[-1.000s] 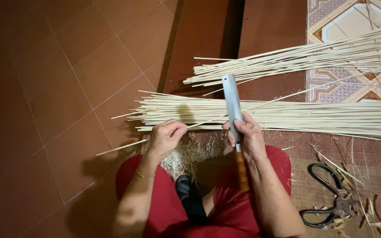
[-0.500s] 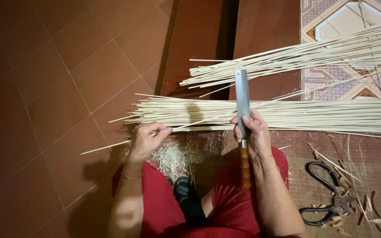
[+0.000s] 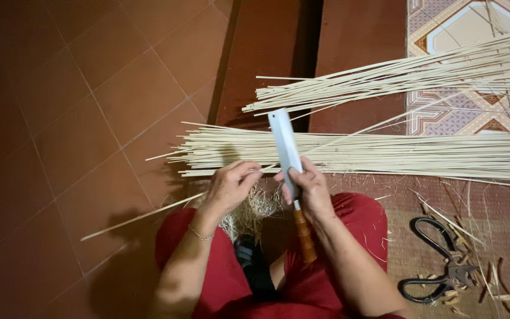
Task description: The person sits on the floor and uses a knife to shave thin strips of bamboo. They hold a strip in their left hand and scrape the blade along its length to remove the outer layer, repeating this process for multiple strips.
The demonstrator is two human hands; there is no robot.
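Observation:
My right hand (image 3: 308, 189) grips a broad flat-bladed knife (image 3: 285, 146) with a wooden handle (image 3: 304, 236), blade pointing away from me. My left hand (image 3: 231, 184) pinches one thin pale bamboo strip (image 3: 143, 216) that runs from the blade down to the lower left over the floor. Both hands are close together above my lap, in red trousers (image 3: 358, 221). A tuft of fine pale shavings (image 3: 255, 210) lies under the hands.
A long bundle of bamboo strips (image 3: 396, 155) lies across the floor just beyond the hands; a second bundle (image 3: 408, 80) lies farther back. Black scissors (image 3: 438, 266) rest on the mat at right among scraps. Red floor tiles (image 3: 90, 106) spread to the left.
My left hand has moved back right, close to the knife, pinching the strip near the blade. The strip's free end now reaches farther down-left. The knife has tilted slightly left.

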